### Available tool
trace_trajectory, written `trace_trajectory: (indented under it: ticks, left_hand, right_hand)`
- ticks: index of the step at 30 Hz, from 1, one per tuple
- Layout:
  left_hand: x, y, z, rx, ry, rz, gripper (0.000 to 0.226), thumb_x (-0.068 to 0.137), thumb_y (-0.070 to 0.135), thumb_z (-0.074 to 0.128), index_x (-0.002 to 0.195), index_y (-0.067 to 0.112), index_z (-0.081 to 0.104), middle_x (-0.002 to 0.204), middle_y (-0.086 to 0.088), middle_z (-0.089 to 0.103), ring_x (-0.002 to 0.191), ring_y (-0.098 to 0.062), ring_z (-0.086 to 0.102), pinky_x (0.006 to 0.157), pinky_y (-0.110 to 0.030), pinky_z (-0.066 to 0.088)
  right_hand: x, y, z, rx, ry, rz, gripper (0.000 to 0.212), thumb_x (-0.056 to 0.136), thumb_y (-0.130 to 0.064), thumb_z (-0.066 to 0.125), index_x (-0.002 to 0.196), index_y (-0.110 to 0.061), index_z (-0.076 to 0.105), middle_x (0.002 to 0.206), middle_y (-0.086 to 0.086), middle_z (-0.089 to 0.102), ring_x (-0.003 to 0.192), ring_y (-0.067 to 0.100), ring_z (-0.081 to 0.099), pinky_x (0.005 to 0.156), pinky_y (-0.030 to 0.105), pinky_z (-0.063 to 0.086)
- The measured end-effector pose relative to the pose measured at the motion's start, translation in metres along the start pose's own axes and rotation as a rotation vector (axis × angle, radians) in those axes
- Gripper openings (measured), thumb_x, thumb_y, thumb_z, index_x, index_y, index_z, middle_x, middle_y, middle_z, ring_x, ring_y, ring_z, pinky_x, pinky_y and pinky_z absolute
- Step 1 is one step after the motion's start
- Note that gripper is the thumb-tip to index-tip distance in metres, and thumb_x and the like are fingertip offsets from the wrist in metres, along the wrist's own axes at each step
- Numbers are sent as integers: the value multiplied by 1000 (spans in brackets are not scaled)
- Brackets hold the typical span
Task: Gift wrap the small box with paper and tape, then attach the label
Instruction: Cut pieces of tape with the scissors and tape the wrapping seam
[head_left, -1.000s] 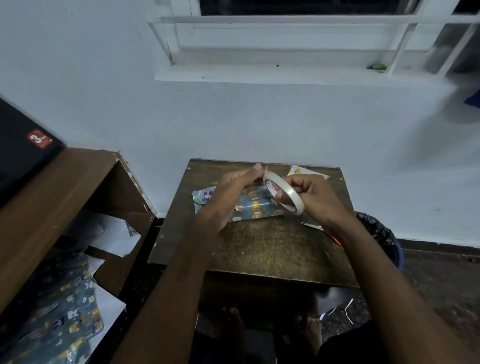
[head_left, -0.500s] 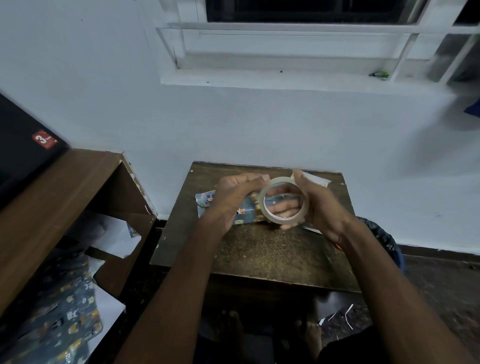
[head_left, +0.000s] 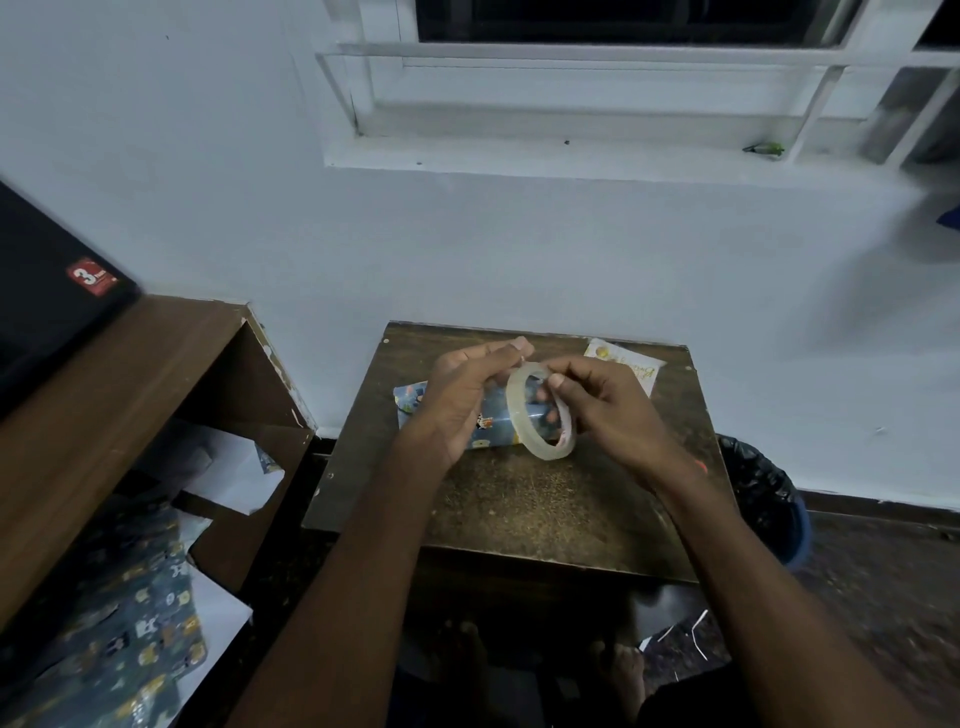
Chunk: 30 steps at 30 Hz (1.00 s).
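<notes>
A small dark wooden table (head_left: 519, 509) stands against a pale wall under a window, with a brown shelf unit (head_left: 104, 415) holding spare patterned paper well to the left of the table and a blue bin (head_left: 779, 514) lined in black just beside the table's right edge. On the table's far half lies the box wrapped in blue cartoon paper (head_left: 493, 423), and the label (head_left: 626, 364) rests near the table's far right corner. Above the table, over the box, the left hand (head_left: 467, 400) pinches at the top edge of the clear tape roll (head_left: 540, 415) with thumb and forefinger, while the right hand (head_left: 602, 410) grips the roll with curled fingers.
</notes>
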<state>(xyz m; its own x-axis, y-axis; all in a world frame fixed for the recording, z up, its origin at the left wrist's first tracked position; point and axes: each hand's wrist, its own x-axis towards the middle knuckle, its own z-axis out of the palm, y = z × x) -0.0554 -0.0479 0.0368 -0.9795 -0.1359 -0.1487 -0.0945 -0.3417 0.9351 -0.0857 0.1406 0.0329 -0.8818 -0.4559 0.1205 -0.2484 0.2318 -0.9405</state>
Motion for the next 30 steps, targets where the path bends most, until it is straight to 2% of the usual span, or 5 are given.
trace_trajectory:
  ticks: [6,14,21,26,30]
  left_hand:
    - [-2,1,3,9,-15,-68,14,98,16,73,102,3,76,87,-12,78,76,-22,73,71,-31,62]
    - [-1,-7,2,123,25,7,14,98,19,73,104,8,80,98,-5,81,93,-19,75,92,-41,59]
    - [-1,-6,5,13,129,-15,16,100,24,70,101,11,78,88,1,80,82,-13,74,77,-32,58]
    - [0,-5,4,29,101,7,17,101,25,69,99,11,78,82,2,77,82,-11,72,73,-24,58]
    - [5,-5,0,42,97,37,29,104,35,63,98,13,81,107,-5,81,112,-19,72,104,-36,54]
  right_hand:
    - [-4,2,10,-234,14,-121,20,95,-18,75,113,-26,75,84,-7,75,78,14,68,73,28,53]
    - [-2,-3,23,-417,188,-241,5,91,-17,78,93,-21,80,78,-15,64,78,10,56,70,29,44]
    - [-2,1,25,-449,155,-141,35,85,-21,84,117,-35,76,88,-17,60,88,2,51,71,21,37]
    - [-1,7,25,-247,119,-122,39,85,-15,84,119,-32,77,87,-12,70,85,16,63,77,43,56]
    - [3,16,27,-192,76,-147,42,90,-13,78,121,-42,74,99,-7,74,93,24,67,79,54,58]
